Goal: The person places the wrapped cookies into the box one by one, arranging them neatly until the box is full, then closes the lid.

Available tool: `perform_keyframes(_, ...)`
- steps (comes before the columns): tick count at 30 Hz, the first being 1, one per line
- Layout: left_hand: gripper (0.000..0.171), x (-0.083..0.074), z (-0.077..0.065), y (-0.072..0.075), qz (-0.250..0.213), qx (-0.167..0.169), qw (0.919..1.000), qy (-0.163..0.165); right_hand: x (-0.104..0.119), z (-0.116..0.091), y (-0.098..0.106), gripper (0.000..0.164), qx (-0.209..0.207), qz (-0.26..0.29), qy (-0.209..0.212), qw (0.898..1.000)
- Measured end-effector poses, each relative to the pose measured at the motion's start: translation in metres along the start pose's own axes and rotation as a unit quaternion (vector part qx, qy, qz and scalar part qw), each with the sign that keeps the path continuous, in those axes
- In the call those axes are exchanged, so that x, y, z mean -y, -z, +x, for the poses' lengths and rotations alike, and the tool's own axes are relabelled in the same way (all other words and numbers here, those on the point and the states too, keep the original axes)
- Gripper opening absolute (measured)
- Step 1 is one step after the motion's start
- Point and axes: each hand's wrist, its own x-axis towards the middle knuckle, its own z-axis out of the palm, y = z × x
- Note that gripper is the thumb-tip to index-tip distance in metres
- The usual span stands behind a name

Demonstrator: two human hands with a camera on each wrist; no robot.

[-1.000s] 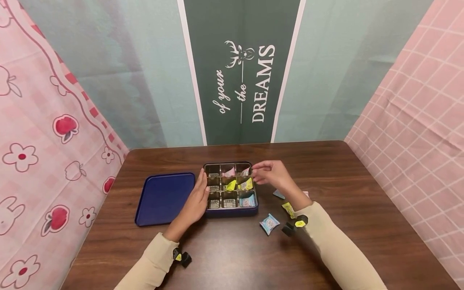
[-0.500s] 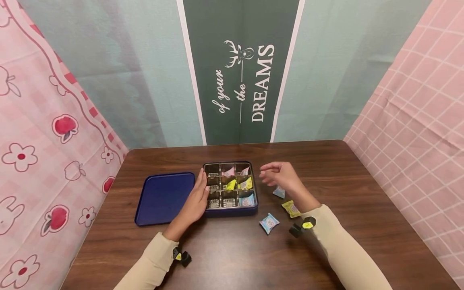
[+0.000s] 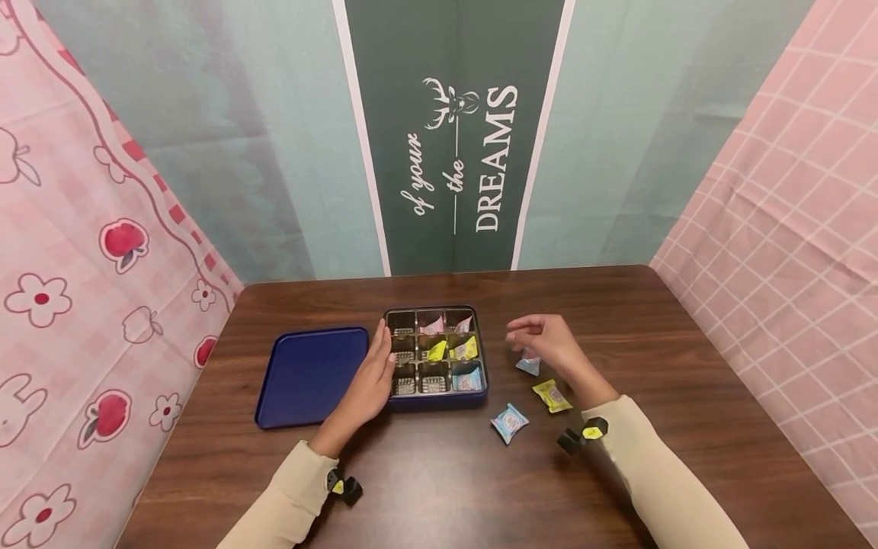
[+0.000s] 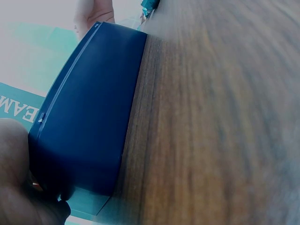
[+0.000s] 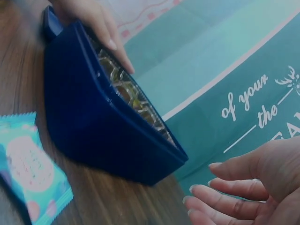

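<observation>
A navy blue box (image 3: 439,402) holds a tray of small compartments. Pink packets (image 3: 431,325) lie in its back row, yellow packets (image 3: 437,351) in the middle row, and a blue packet (image 3: 468,380) in the front right compartment. My left hand (image 3: 373,377) rests along the box's left side with straight fingers. Right of the box, my right hand (image 3: 549,343) hovers with loosely bent fingers and nothing between them in the right wrist view. Beneath it a loose blue packet (image 3: 528,364) is partly covered. Nearer me lie a yellow packet (image 3: 552,396) and another blue packet (image 5: 30,164).
A flat navy lid (image 3: 315,377) lies on the brown wooden table (image 3: 425,488), left of the box and close to my left hand. Pink cloths hang at both sides, and a green printed cloth (image 3: 453,252) hangs behind the table's back edge.
My right hand has drawn away from the box's right edge, moving right and slightly nearer me above the loose packets. The left hand and the box have stayed in place.
</observation>
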Motion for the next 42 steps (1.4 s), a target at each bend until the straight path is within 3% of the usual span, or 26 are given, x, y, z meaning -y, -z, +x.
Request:
perform_keyframes(10, 0.056, 0.0, -0.001, 0.0, -0.002, -0.003, 1.0, -0.004, -0.013, -0.005, 0.006, 0.028, -0.036, -0.055, 0.008, 0.998)
perform_keyframes(22, 0.056, 0.001, 0.001, 0.0, -0.002, -0.003, 1.0, -0.006, -0.03, -0.004, 0.015, 0.025, -0.072, -0.143, 0.046, 0.986)
perform_keyframes(33, 0.056, 0.002, 0.0, -0.001, -0.002, -0.004, 1.0, -0.007, -0.042, 0.0, 0.018, 0.03, -0.042, -0.151, 0.014, 0.988)
perform_keyframes(42, 0.057, 0.001, 0.0, -0.001, -0.005, -0.002, 1.0, -0.002, -0.044, 0.004, 0.018, 0.033, -0.028, -0.164, 0.019, 0.986)
